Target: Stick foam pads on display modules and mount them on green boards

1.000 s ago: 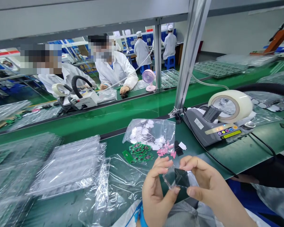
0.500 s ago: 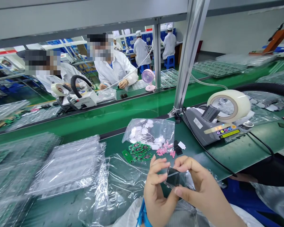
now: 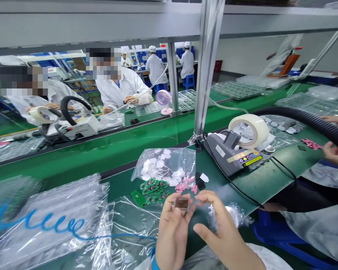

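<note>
Pinching the small dark piece in the left hand, near the green circuit boards; facing the camera, long axis roughly left to right. Spreading the right hand wide, just beside.

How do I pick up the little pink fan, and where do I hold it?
I'd pinch the pink fan by its narrow neck, between round head and base. Come from the front left, because a metal post stands close on its right.
</note>
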`<state>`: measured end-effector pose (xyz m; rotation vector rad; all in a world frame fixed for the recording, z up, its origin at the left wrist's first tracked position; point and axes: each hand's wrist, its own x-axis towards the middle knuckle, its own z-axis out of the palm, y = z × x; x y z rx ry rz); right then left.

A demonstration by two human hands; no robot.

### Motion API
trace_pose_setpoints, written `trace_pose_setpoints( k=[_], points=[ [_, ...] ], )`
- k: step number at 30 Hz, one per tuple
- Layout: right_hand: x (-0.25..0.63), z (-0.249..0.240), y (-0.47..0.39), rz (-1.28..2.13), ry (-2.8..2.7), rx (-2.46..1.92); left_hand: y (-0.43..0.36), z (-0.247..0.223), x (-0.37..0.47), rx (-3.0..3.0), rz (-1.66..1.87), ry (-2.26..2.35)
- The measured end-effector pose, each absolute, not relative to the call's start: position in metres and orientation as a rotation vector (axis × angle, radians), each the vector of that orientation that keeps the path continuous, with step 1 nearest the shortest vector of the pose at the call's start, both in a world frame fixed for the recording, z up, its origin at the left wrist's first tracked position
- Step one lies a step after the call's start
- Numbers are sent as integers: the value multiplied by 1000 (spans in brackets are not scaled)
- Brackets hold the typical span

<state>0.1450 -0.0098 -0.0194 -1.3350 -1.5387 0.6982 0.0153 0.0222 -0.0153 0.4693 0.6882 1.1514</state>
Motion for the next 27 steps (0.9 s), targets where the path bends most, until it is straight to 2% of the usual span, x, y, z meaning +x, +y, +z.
trace_pose_setpoints(
  k=[3,7,16,22,27],
  points=[
    [169,-31,-12,587,-1642,-1529,26,-12,2,312,999,602],
    [192,-40,-2,610,-1751,-1695,22,-13,-9,284,902,533],
    [148,-57,48,625,-2132,-2015,23,-14,-31,339,1012,500],
    [138,-69,64,435,-2082,-2398,19,-8,-48,398,1088,530],
    [144,-79,65,375,-2074,-2456,15,-4,-43,409,1065,488]
  ],
)
